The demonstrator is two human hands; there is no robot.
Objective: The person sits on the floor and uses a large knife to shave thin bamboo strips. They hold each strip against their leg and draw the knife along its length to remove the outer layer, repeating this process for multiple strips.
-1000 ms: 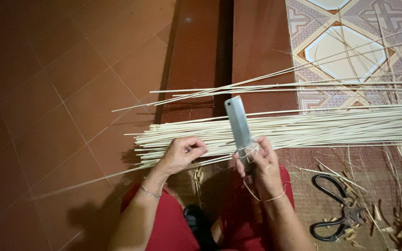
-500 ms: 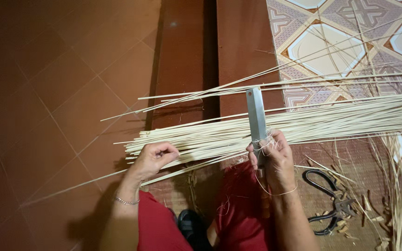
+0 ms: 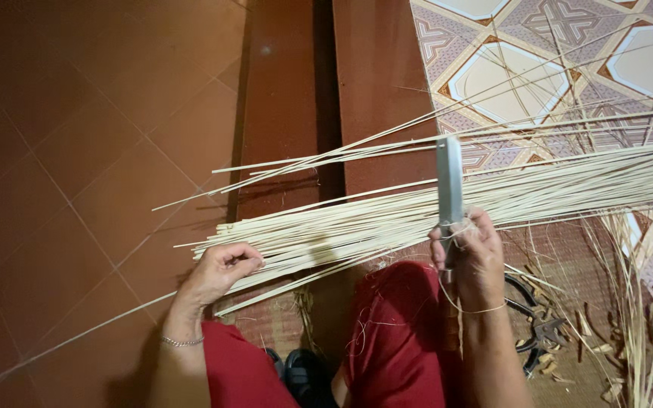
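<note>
- head view is looking down on red-clad knees (image 3: 387, 340), with dark sandals (image 3: 300, 374) showing between them on the floor.
- left hand (image 3: 221, 272) is curling its fingers shut around the near ends of the strips (image 3: 357, 223), a thin bracelet (image 3: 181, 341) sitting on the wrist.
- right hand (image 3: 471, 253) is closing in a fist on the handle of a knife (image 3: 449, 181), whose flat grey blade is standing upright with its edge in the bundle.
- strips are lying in a pale bundle across the lap, running from the left hand out past the right edge of view.
- black shears (image 3: 534, 325) are lying just beside the right wrist among shavings.
- loose strips (image 3: 387, 143) are crossing a dark wooden step (image 3: 376, 75) farther out.
- patterned tiles (image 3: 568, 53) are showing far right, plain red tiles (image 3: 92, 151) far left.
</note>
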